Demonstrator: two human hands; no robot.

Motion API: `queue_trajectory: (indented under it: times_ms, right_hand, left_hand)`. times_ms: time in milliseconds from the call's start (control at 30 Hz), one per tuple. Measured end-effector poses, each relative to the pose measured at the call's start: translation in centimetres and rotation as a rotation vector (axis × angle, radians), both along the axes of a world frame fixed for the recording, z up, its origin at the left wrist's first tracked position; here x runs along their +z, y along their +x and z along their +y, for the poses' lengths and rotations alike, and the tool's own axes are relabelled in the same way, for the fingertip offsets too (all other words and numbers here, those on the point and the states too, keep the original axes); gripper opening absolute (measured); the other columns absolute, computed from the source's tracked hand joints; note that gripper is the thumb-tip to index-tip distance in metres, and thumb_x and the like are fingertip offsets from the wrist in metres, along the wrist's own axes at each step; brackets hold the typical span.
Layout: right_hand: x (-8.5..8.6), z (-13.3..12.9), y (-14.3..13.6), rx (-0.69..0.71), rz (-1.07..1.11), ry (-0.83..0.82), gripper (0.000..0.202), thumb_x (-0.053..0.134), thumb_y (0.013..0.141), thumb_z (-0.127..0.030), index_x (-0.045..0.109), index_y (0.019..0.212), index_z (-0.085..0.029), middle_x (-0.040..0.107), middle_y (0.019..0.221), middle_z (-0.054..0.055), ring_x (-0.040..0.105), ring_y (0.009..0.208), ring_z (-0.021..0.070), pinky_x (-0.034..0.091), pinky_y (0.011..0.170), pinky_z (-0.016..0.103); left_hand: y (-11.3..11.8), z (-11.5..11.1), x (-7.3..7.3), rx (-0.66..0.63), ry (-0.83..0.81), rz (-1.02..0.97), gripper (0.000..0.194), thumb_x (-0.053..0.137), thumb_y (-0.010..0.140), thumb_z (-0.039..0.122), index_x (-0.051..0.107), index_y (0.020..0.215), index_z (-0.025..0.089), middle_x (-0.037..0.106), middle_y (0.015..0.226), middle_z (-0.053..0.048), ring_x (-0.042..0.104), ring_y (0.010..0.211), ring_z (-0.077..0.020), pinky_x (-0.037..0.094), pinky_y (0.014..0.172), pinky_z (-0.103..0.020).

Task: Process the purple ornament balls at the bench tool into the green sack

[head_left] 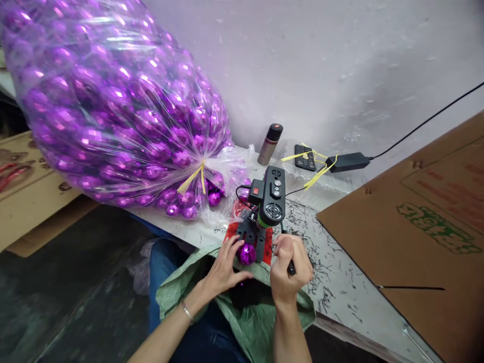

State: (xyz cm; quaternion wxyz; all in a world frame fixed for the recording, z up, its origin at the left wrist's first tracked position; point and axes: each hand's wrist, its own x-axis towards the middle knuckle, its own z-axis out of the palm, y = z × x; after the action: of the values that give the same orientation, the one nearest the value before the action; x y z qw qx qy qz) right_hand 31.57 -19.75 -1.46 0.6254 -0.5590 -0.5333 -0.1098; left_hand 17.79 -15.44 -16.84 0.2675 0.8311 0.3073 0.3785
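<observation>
My right hand (290, 267) is wrapped round the black lever handle (291, 268) of a small black press-like machine (275, 194) standing at the table edge. Beside the machine's base plate (245, 232), my left hand (227, 264) has its fingers spread next to a shiny purple faceted ball (247, 254). Fingertips lie close to the ball's left side; whether they touch it I cannot tell. Under the base lies a red sheet (268, 252). An open green sack (257, 312) spreads over my lap below both hands.
A large clear bag of purple balls (124, 111), tied with yellow ribbon, fills the left. Behind the machine are a bottle (270, 143), a dark phone-like device (304, 158) and a power adapter (348, 162). Black scraps litter the white table (348, 302); a cardboard box (423, 222) stands right.
</observation>
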Motion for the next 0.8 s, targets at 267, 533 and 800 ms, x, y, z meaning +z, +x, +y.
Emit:
queue_trajectory:
  times_ms: [267,533,800]
  right_hand:
    - [-1.5,-0.1,-0.3,-0.001,-0.071,0.033,0.03,0.046,0.094,-0.003,0.048,0.07,-0.021,0.055,0.07,-0.001,0.055,0.065,0.0111,0.042,0.06,0.026]
    - [-1.7,-0.2,-0.1,0.006,-0.096,0.023,0.029,0.044,0.094,-0.005,0.048,0.071,-0.022,0.054,0.07,-0.001,0.054,0.065,0.0118,0.042,0.06,0.026]
    - [0.4,0.3,0.0,0.019,-0.006,0.03,0.03,0.047,0.095,-0.005,0.049,0.069,-0.021,0.052,0.066,-0.002,0.053,0.064,0.0115,0.041,0.06,0.027]
  left_hand:
    - [-0.1,12.0,7.7,0.537,0.042,0.477,0.047,0.048,0.099,0.029,0.051,0.139,0.003,0.061,0.136,-0.029,0.058,0.128,-0.0376,0.046,0.107,-0.053]
    - [0.3,15.6,9.8,0.471,-0.22,0.533,0.048,0.061,0.091,0.034,0.054,0.132,0.008,0.069,0.119,-0.024,0.067,0.115,-0.0373,0.052,0.097,-0.049]
    - [0.9,7.2,5.1,0.048,-0.85,-0.417,0.064,0.07,0.081,0.051,0.052,0.13,0.016,0.072,0.123,-0.014,0.07,0.114,-0.0275,0.054,0.102,-0.043]
